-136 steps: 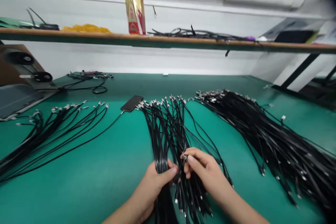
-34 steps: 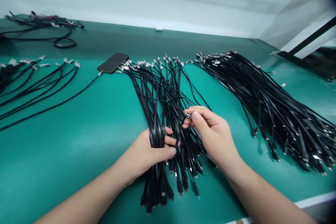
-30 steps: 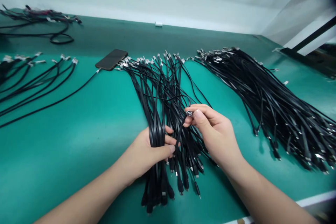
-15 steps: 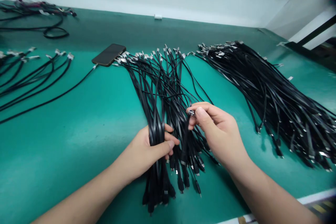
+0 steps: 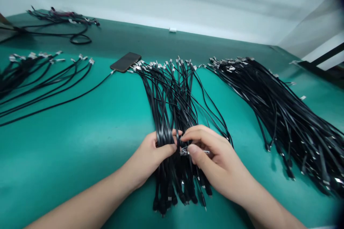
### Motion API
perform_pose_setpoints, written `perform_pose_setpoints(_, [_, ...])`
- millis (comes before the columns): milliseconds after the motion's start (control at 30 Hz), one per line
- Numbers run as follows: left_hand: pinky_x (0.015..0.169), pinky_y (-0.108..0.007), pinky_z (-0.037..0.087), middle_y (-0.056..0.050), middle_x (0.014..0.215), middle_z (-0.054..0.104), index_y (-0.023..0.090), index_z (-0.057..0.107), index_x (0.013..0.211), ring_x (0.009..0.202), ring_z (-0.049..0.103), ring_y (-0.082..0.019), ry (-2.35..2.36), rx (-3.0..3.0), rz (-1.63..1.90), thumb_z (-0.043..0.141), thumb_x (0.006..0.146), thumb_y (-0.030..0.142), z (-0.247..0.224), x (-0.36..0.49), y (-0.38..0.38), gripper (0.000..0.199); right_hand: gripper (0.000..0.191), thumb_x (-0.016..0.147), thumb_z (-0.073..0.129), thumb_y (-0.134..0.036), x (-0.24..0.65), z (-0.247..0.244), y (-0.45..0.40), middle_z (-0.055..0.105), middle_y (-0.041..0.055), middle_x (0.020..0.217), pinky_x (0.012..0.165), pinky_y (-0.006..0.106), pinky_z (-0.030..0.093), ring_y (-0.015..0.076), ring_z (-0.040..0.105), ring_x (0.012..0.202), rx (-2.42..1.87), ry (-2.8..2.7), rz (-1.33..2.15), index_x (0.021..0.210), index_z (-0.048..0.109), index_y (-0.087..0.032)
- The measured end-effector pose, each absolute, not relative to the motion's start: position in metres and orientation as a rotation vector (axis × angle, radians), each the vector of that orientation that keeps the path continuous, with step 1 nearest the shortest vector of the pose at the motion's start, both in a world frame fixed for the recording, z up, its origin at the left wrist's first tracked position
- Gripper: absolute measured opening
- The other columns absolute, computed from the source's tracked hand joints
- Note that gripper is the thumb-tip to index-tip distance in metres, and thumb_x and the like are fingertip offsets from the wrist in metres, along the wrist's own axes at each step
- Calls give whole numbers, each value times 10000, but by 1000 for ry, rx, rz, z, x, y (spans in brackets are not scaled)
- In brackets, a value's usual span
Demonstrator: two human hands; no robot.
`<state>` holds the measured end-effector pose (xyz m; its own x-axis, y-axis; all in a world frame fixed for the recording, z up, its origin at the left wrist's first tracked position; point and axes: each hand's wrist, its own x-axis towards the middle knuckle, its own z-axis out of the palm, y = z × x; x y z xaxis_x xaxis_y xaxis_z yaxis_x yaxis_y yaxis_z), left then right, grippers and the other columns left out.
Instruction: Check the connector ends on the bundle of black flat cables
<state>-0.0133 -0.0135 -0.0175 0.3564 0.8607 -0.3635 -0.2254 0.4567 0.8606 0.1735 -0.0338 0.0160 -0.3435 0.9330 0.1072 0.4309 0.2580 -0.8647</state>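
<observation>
The left hand (image 5: pixel 146 154) is gripping a bundle of black cables (image 5: pixel 163 136); just beside it, the right hand (image 5: pixel 221 161) is pinching a shiny metal piece (image 5: pixel 184 152) (a light, steady hold is probably keeping cables aligned).

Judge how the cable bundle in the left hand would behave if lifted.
The cable bundle would probably sag: its strands bend and splay above the left hand. It could snag, since strands cross in the middle pile. Individual cables might slide unevenly through the grip, as they look smooth and no tie is visible.
</observation>
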Motion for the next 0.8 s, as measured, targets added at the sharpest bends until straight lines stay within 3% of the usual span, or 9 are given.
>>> perform_pose_setpoints(133, [838, -282, 455, 36, 778, 655, 189, 671, 852, 787, 601, -138, 941, 789, 826, 664, 722, 111, -19, -12, -13, 152, 159, 1014, 530, -277, 170, 17, -34, 636, 47, 1094, 626, 265, 537, 154, 636, 847, -1307, -1892, 1196, 1056, 683, -256])
perform_pose_setpoints(267, [801, -267, 458, 48, 728, 644, 181, 653, 892, 736, 603, -124, 962, 777, 842, 651, 716, 86, -20, -11, -15, 200, 202, 1012, 529, -292, 168, 15, -32, 636, 57, 1111, 569, 249, 527, 144, 626, 794, -1319, -1835, 1319, 1040, 724, -250])
perform_pose_setpoints(400, [757, -247, 456, 55, 753, 635, 178, 646, 989, 725, 586, -104, 997, 783, 866, 720, 806, 226, -21, -10, -16, 203, 202, 1005, 546, -287, 169, 16, -29, 663, 45, 1020, 536, 243, 511, 108, 580, 640, -1353, -1817, 1397, 988, 739, -230])
perform_pose_setpoints(533, [730, -258, 478, 47, 733, 653, 172, 643, 1059, 704, 600, -106, 982, 748, 826, 740, 845, 348, -21, -11, -16, 294, 236, 993, 588, -332, 171, 14, -25, 652, 30, 942, 548, 224, 501, 82, 561, 604, -1264, -1619, 1524, 886, 751, -200])
perform_pose_setpoints(800, [779, -361, 569, -44, 878, 768, 151, 589, 1131, 754, 725, -184, 849, 732, 726, 863, 731, 280, -20, -15, -15, 501, 197, 987, 624, -378, 177, -2, -14, 614, 15, 1085, 660, 241, 553, 76, 629, 699, -1112, -1192, 1272, 1005, 797, -285])
